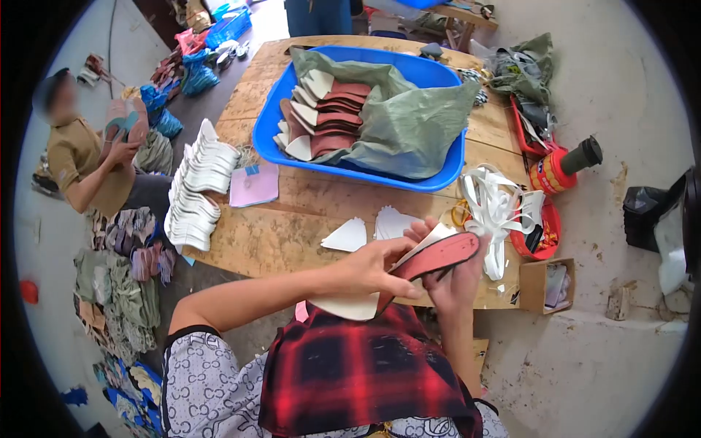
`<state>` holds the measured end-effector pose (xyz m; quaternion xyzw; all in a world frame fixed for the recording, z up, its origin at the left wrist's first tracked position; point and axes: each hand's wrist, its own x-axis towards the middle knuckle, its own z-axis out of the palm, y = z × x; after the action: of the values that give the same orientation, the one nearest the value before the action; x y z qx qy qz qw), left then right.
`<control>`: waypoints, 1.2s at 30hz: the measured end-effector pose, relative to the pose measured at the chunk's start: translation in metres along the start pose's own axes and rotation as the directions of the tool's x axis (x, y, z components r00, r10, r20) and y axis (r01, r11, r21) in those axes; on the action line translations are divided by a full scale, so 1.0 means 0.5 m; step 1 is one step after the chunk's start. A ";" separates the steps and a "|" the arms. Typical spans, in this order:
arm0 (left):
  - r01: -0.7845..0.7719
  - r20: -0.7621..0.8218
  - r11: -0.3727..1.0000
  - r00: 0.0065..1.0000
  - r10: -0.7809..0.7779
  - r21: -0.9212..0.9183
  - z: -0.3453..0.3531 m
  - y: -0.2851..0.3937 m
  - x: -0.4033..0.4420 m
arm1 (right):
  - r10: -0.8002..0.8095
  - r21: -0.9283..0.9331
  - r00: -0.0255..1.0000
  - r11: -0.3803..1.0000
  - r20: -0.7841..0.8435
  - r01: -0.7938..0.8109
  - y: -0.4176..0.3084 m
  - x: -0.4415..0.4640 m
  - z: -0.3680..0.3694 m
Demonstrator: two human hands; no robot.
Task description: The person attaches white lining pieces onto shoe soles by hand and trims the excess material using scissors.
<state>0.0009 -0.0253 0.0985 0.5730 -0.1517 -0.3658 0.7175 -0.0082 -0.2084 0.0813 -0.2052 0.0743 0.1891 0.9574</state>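
Close to my body, above the front edge of the table, I hold a shoe insole (pixel 442 255) with a reddish, dark-edged end and a cream-white end. The reddish end tilts up to the right. My left hand (pixel 366 269) grips the insole's middle, thumb on top. From below and behind, my right hand (pixel 454 283) supports the reddish end, its fingers partly hidden. White cut pieces (pixel 345 235) lie on the table just beyond my hands. Farther back, a blue tub (pixel 274 151) holds rows of similar red and white insoles (pixel 337 120) beside a green sack (pixel 416 128).
Stacked white insole pieces (pixel 196 186) line the table's left edge near a pink pad (pixel 254 185). To the right are white straps (pixel 491 201), a red basket (pixel 537 247), a red jar (pixel 553 171) and a cardboard box (pixel 537 287). Another person (pixel 95 157) sits at left holding insoles.
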 end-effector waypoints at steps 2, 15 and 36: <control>0.049 0.028 0.992 0.999 -0.046 -0.116 0.011 0.004 -0.009 | -0.051 -0.238 0.985 0.971 -0.163 0.010 -0.011 0.017 -0.001; 0.012 -0.067 0.793 0.997 0.036 0.610 -0.035 -0.058 -0.006 | -0.355 -0.261 0.916 0.917 -0.188 0.301 0.029 0.036 -0.020; -0.235 -0.077 0.777 0.937 0.341 0.584 -0.109 -0.072 -0.063 | -0.323 -0.499 0.946 0.822 -0.011 0.275 0.021 0.058 0.054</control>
<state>0.0014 0.0330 0.0552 0.7597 -0.2746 -0.1371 0.5733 0.0159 -0.1785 0.0957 -0.4592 0.0361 0.0390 0.8867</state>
